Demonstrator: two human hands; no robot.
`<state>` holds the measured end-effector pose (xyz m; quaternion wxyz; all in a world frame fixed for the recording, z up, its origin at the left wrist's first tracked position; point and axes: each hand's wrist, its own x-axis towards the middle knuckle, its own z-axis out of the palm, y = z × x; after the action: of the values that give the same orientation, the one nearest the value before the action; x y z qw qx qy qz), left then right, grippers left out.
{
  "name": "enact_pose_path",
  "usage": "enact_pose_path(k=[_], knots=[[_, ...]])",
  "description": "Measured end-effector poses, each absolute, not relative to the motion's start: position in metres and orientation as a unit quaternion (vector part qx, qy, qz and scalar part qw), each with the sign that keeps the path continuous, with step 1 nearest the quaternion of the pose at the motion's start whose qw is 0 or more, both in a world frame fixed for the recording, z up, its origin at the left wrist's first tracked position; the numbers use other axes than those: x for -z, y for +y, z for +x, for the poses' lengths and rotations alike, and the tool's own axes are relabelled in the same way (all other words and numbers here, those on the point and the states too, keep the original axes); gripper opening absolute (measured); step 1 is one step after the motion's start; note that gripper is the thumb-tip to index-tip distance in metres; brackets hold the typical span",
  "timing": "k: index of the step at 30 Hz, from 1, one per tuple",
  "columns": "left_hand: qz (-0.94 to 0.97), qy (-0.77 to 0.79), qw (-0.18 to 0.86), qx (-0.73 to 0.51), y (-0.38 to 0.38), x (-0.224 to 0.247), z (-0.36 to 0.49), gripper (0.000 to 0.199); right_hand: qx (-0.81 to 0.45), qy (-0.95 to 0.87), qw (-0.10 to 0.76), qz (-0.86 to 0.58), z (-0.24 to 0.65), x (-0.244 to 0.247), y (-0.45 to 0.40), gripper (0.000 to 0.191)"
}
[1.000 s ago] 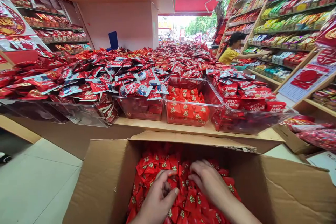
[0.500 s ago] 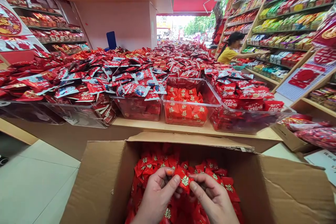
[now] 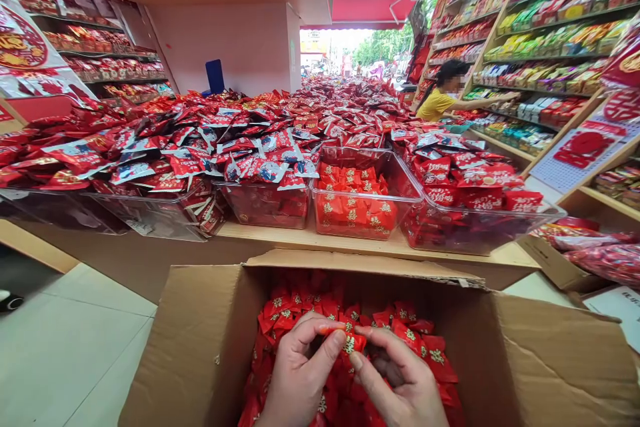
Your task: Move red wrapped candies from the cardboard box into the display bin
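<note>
Between my hands is a small red packet (image 3: pixel 354 343) with gold double-happiness characters, held above the open cardboard box (image 3: pixel 185 333). My left hand (image 3: pixel 303 363) pinches its left side between thumb and forefinger. The thumb and forefinger of my right hand (image 3: pixel 403 373) are closed on its right side; the other fingers curl beneath, partly hidden. Many similar red packets (image 3: pixel 436 355) lie heaped in the box under my hands.
Beyond the box, a clear plastic bin (image 3: pixel 367 197) of neatly placed red packets stands on a wooden ledge (image 3: pixel 270 235). Heaped red snack packets (image 3: pixel 260 160) fill the bins around it. A person in a yellow top (image 3: pixel 434 105) reaches toward the right-hand shelves (image 3: pixel 545 53).
The packet has tilted between my fingers, showing less of its face. My right thumb has shifted left and slightly down along it. The person at the shelves still reaches out.
</note>
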<state>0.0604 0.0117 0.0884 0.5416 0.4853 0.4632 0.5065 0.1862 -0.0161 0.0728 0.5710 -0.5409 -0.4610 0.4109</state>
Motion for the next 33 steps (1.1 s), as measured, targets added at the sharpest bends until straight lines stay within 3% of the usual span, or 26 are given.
enact_pose_path(k=[5, 9, 14, 19, 22, 27, 30, 33], knots=[[0.455, 0.46, 0.574, -0.502, 0.012, -0.091, 0.06, 0.007, -0.48, -0.464, 0.549, -0.504, 0.195, -0.081, -0.016, 0.016], [0.438, 0.456, 0.591, -0.501, 0.011, -0.094, 0.06, 0.007, -0.447, -0.467, 0.55, -0.529, 0.195, -0.082, -0.018, 0.011], [0.413, 0.443, 0.596, -0.527, 0.009, -0.098, 0.062, 0.007, -0.386, -0.442, 0.604, -0.539, 0.186, -0.078, -0.021, 0.01], [0.253, 0.421, 0.668, -0.56, 0.008, -0.097, 0.074, 0.011, -0.382, -0.402, 0.646, -0.524, 0.178, -0.07, -0.018, 0.012], [0.167, 0.4, 0.707, -0.559, 0.008, -0.094, 0.081, 0.016, -0.274, -0.469, 0.67, -0.507, 0.178, -0.067, -0.015, 0.006], [0.104, 0.341, 0.776, -0.521, 0.004, -0.1, 0.081, 0.037, -0.036, -0.635, 0.617, -0.463, 0.185, -0.06, -0.014, 0.034], [0.108, 0.342, 0.77, -0.528, 0.003, -0.107, 0.079, 0.043, 0.022, -0.671, 0.581, -0.459, 0.187, -0.054, -0.016, 0.042], [0.124, 0.344, 0.758, -0.539, 0.005, -0.108, 0.078, 0.041, -0.009, -0.654, 0.596, -0.466, 0.184, -0.05, -0.019, 0.036]])
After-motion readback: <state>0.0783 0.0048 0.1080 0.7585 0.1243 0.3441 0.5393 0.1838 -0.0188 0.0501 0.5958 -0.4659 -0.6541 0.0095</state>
